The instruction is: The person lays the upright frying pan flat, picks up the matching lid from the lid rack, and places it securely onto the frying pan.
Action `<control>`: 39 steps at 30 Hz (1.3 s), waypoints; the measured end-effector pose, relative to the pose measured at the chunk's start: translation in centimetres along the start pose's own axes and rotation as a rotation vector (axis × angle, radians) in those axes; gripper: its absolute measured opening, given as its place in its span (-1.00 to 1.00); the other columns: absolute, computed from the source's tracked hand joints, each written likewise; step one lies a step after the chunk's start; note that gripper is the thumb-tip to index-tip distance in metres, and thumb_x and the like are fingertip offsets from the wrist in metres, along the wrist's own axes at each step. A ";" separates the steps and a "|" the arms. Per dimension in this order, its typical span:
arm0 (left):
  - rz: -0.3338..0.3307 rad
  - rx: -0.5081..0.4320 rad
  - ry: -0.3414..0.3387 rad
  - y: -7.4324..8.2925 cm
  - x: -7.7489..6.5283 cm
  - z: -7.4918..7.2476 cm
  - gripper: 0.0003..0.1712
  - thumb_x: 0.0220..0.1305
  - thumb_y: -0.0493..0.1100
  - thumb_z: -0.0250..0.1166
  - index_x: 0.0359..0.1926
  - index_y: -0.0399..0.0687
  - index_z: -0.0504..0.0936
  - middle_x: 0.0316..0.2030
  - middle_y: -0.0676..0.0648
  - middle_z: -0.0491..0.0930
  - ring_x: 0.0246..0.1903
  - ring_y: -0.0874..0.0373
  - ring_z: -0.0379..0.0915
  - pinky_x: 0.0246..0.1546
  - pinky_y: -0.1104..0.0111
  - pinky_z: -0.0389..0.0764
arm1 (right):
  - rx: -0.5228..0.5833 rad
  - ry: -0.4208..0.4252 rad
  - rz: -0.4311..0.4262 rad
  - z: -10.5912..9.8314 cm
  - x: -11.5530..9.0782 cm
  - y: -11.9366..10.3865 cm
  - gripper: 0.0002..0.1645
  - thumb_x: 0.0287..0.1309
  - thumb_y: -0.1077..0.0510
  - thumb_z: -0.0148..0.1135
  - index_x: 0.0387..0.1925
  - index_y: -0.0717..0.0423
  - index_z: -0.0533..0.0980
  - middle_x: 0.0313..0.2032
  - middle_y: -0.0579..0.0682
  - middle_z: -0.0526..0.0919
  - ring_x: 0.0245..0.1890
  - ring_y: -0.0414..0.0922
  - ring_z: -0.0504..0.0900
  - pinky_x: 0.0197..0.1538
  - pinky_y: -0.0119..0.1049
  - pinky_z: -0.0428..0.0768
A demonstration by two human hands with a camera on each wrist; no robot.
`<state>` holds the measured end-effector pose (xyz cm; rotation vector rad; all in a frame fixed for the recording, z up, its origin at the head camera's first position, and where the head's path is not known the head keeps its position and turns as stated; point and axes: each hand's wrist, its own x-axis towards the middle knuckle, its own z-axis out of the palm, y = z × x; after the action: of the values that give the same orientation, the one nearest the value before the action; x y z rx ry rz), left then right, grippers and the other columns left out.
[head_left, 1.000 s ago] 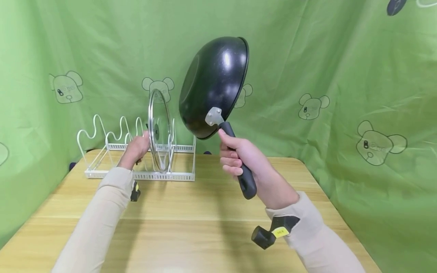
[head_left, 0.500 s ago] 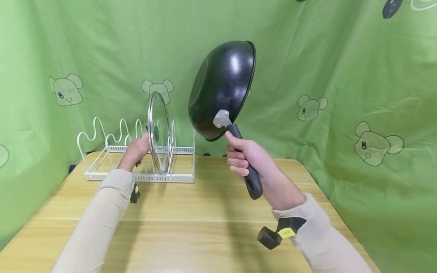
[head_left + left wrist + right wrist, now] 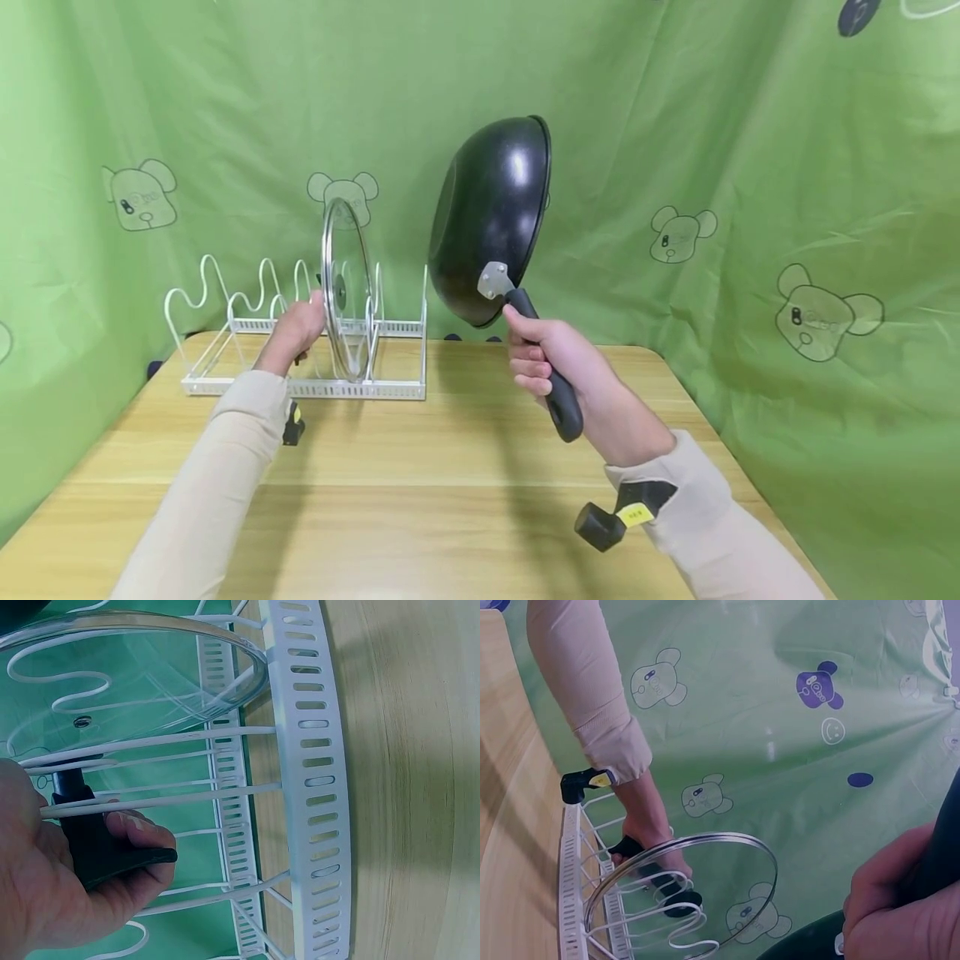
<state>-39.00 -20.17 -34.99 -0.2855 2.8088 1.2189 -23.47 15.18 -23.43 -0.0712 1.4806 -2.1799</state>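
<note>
My right hand (image 3: 558,362) grips the black handle (image 3: 564,408) of a dark wok (image 3: 487,221), held up above the table with its rounded underside facing left and its rim to the right. In the head view, my left hand (image 3: 294,327) is at a glass lid (image 3: 352,258) with a metal rim, which stands on edge among the white wire loops of a rack (image 3: 382,389). The left wrist view shows my left fingers curled round the lid's black handle (image 3: 97,851). Much of that handle is hidden by the hand in the head view.
The rack stands at the back left of a light wooden table (image 3: 420,500), with wire dividers (image 3: 202,283) to the left of the lid. A green curtain (image 3: 600,100) printed with bear heads hangs behind and along both sides.
The wok has shifted right and come down lower in my right hand. My left hand and the lid stay at the same place in the rack.
</note>
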 end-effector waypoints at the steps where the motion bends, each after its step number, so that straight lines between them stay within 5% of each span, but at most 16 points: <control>1: 0.005 -0.001 -0.001 0.0 0.0 0.0 -0.09 0.43 0.39 -0.70 -0.20 -0.18 0.40 -0.45 -0.13 0.33 -0.62 0.08 0.30 -0.56 0.27 0.50 | -0.008 0.009 0.002 -0.1 0.0 0.1 -0.61 0.56 -0.03 -0.04 -0.41 0.02 0.17 -0.70 -0.20 0.17 -0.83 -0.33 0.18 -0.77 -0.55 0.25; 9: 0.007 -0.009 0.002 -0.1 0.4 0.1 -0.03 0.43 0.38 -0.68 -0.07 -0.26 0.44 -0.44 -0.13 0.32 -0.59 0.07 0.30 -0.49 0.22 0.56 | -0.074 0.036 -0.018 -1.2 0.4 0.6 -0.75 0.57 0.03 -0.08 0.03 0.02 0.10 -0.66 -0.21 0.15 -0.80 -0.35 0.16 -0.75 -0.57 0.21; 17: 0.008 -0.014 -0.010 -0.2 0.3 0.2 0.00 0.43 0.38 -0.67 0.00 -0.29 0.47 -0.44 -0.12 0.32 -0.59 0.08 0.28 -0.54 0.26 0.50 | -0.101 0.056 0.028 -2.5 0.6 1.4 -0.73 0.58 0.05 -0.09 -0.28 0.06 0.14 -0.71 -0.21 0.18 -0.82 -0.35 0.18 -0.76 -0.57 0.24; 29: 0.008 -0.015 -0.003 -0.2 0.1 0.0 -0.02 0.43 0.37 -0.66 -0.01 -0.28 0.47 -0.46 -0.11 0.34 -0.60 0.07 0.30 -0.57 0.26 0.49 | -0.229 0.092 0.019 -4.2 1.2 3.0 -0.80 0.56 0.09 -0.07 -0.12 0.09 0.15 -0.67 -0.22 0.16 -0.79 -0.37 0.19 -0.71 -0.58 0.21; 39: -0.003 -0.011 0.009 0.0 0.1 -0.1 -0.17 0.43 0.37 -0.66 -0.29 -0.11 0.38 -0.52 -0.08 0.32 -0.62 0.08 0.30 -0.56 0.25 0.51 | -0.263 0.148 0.054 -5.0 1.1 3.9 -0.77 0.52 0.15 -0.04 -0.04 0.14 0.11 -0.68 -0.23 0.15 -0.79 -0.37 0.17 -0.72 -0.58 0.20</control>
<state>-39.06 -20.23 -34.96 -0.2959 2.8090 1.2361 -24.60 17.88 -29.17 0.0415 1.8247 -1.9723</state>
